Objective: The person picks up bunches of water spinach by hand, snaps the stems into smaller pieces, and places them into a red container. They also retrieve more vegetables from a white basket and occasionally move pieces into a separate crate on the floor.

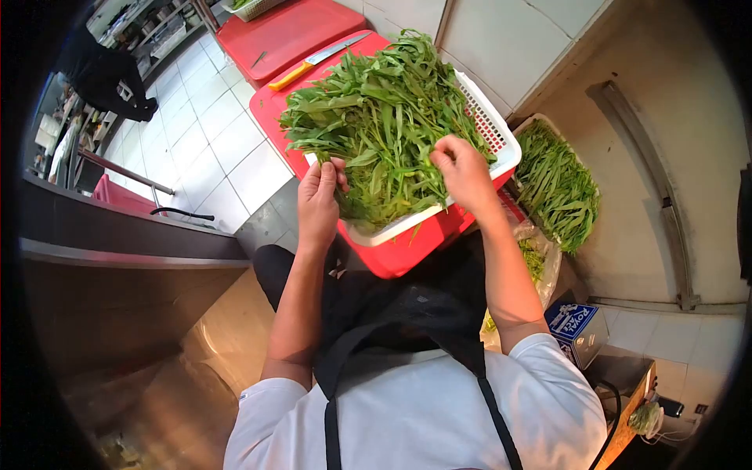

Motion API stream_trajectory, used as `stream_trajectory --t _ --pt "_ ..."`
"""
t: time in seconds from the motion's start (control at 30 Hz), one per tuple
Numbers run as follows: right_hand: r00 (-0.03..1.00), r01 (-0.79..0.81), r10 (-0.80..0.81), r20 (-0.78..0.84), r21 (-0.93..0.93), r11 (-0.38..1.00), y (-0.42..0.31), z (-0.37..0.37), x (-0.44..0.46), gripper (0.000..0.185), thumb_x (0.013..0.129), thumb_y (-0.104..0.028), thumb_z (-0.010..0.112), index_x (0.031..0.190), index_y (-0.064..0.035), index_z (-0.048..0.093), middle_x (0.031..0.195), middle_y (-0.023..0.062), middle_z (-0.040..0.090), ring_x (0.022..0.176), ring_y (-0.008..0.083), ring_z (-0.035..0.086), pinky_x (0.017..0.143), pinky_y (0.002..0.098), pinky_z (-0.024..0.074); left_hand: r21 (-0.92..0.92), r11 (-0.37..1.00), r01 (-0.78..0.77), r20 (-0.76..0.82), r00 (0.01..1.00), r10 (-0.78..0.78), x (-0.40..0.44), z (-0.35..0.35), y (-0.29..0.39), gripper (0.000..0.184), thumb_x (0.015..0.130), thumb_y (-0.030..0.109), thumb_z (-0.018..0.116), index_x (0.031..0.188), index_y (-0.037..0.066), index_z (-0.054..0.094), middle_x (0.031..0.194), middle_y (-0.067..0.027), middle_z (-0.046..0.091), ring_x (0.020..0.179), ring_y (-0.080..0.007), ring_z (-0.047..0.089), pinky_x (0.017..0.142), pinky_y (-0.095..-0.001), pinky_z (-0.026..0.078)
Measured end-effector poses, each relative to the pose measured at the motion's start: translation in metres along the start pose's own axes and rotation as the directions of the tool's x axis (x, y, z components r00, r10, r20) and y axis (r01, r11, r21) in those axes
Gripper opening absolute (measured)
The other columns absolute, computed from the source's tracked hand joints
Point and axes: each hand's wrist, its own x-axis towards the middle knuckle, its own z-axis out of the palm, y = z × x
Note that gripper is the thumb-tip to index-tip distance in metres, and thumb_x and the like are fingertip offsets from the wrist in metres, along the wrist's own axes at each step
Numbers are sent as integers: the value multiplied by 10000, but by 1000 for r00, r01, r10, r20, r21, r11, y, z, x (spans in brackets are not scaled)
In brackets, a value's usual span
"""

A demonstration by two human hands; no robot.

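Note:
A heap of long-leaved greens, like water spinach [384, 117], fills a white perforated plastic basket [501, 145] in front of me. The basket rests on a red lid [392, 254]. At its near left corner my left hand [319, 192] is closed, thumb against curled fingers, with a bit of green at the fingertips. Over the right side of the heap, my right hand [462, 174] pinches a light green piece between thumb and fingers. Behind the heap, a knife with a yellow handle [291, 77] lies on the red surface.
Another basket of greens [556, 184] stands to the right by the wall, with a plastic bag of greens [536, 258] below it. A second red lid [282, 35] lies beyond. A blue-and-silver box [577, 333] sits lower right. A person in dark clothes [106, 70] stands far left.

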Motion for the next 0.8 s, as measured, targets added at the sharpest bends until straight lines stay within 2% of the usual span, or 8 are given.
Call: stream_trajectory --t 0.1,0.23,0.3,0.4,0.47,0.57,0.7,0.8 --pt "958 -276 265 110 603 748 5 -16 10 130 1008 -162 601 969 -40 580 871 59 645 728 111 606 639 284 501 69 998 10 16 1000 -11 -1 18 1 269 1080 255 482 1047 33 630 794 20 555 726 -78 500 687 -226 416" --pt "942 -328 273 195 715 618 6 -25 13 161 1033 -186 579 993 -31 570 893 60 657 705 114 617 641 253 506 155 988 -1 86 996 -12 0 30 -1 283 1078 274 488 1049 33 632 776 42 539 709 -59 478 665 -219 400" --pt "974 -218 214 72 551 806 37 -14 19 170 991 -179 631 1016 -18 583 880 72 664 714 150 642 642 299 521 130 992 2 76 997 -12 0 31 -1 281 1078 273 488 1041 36 633 769 45 533 703 -57 473 651 -221 398" --pt "975 16 -25 -219 -43 999 47 -9 19 184 930 -165 684 1006 -13 613 861 101 681 713 239 667 663 375 534 96 995 1 38 999 -5 0 26 0 278 1079 268 486 1037 37 634 769 39 535 700 -58 473 647 -221 398" --pt "825 161 -432 -364 -582 797 41 -3 15 184 887 -154 709 985 -15 642 833 125 691 710 309 671 694 431 533 107 994 -21 11 1000 20 1 19 1 276 1079 265 485 1034 36 634 769 34 538 697 -59 474 646 -221 398" --pt "956 167 -226 -188 -288 943 1 6 -4 169 866 -182 715 921 -27 676 823 163 705 729 378 667 760 498 512 87 996 -11 4 1000 11 1 12 3 276 1079 260 485 1030 33 634 778 31 544 701 -61 476 650 -220 399" --pt "977 89 3 214 -420 903 -5 47 -25 286 841 -301 741 768 -31 684 746 173 695 721 385 674 758 469 489 110 994 2 13 1000 -4 0 17 1 272 1079 256 484 1033 35 635 783 32 544 703 -63 477 655 -219 399" --pt "971 79 51 235 -513 855 -6 61 -24 305 810 -330 765 705 -51 704 698 171 687 712 367 676 750 471 451 122 992 6 28 1000 -10 -2 18 1 269 1078 256 485 1037 38 637 792 27 548 711 -70 485 663 -223 403"
